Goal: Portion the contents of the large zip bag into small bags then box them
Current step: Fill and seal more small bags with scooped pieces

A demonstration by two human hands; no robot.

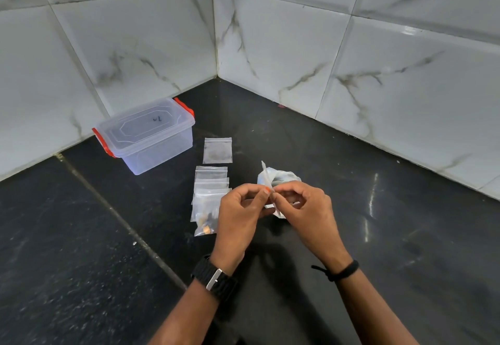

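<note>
- Both hands meet above the dark surface [81, 236], near its middle, and work on one small bag [266, 179] held edge-on to the camera, so it shows as a thin strip.
- The left hand [240, 214] pinches the strip from its left side, thumb and forefinger closed on the plastic at about mid-height.
- The right hand [303, 209] pinches the same strip from the right, fingers curled round it; the fingertips of both hands nearly touch.
- The bag's long axis runs roughly upright, leaning slightly away from the person, with its top corner poking above the fingers. Whether the seal is being pressed shut or pulled open cannot be told.
- The large zip bag [284, 177] lies crumpled on the surface just behind the hands, closer to the right hand, so that hand seems the natural one to reach into it.
- A stack of small bags [211, 182] lies just left of the left hand; the nearest one [205, 223] holds some small brownish pieces.
- One more flat bag [217, 150] lies apart, farther back.
- The clear box [146, 139] with red clips stands at the back left, lid on, well apart from the hands. Boxing is not yet begun, and the left hand is the nearer one for it.
</note>
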